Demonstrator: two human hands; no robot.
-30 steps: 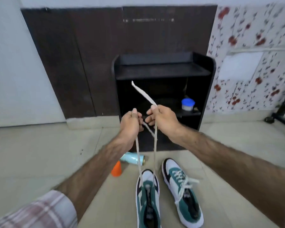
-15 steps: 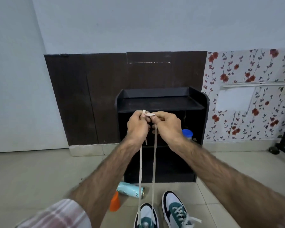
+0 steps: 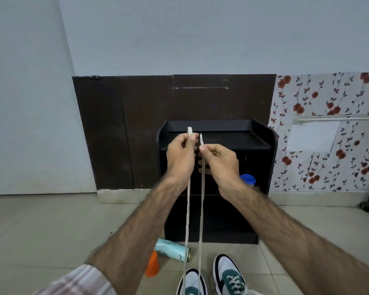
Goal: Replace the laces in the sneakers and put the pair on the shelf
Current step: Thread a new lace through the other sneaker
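Observation:
Two white, black and green sneakers stand on the floor at the bottom edge. The left sneaker (image 3: 191, 283) has a white lace (image 3: 188, 209) running up from it in two taut strands. My left hand (image 3: 180, 155) grips one strand near its tip. My right hand (image 3: 219, 159) pinches the other strand just below its tip. Both hands are raised side by side in front of the black shelf (image 3: 262, 145). The right sneaker (image 3: 229, 276) is laced and lies untouched.
A pale blue can (image 3: 172, 250) lies on its side by the shelf foot, with an orange cap (image 3: 152, 267) next to it. A blue-lidded jar (image 3: 248, 179) sits inside the shelf. Tiled floor spreads to both sides; a dark wheeled base (image 3: 367, 206) stands far right.
My hands rose with the lace ends and pulled both strands straight and even. The view tilted up, so the sneakers dropped to the bottom edge.

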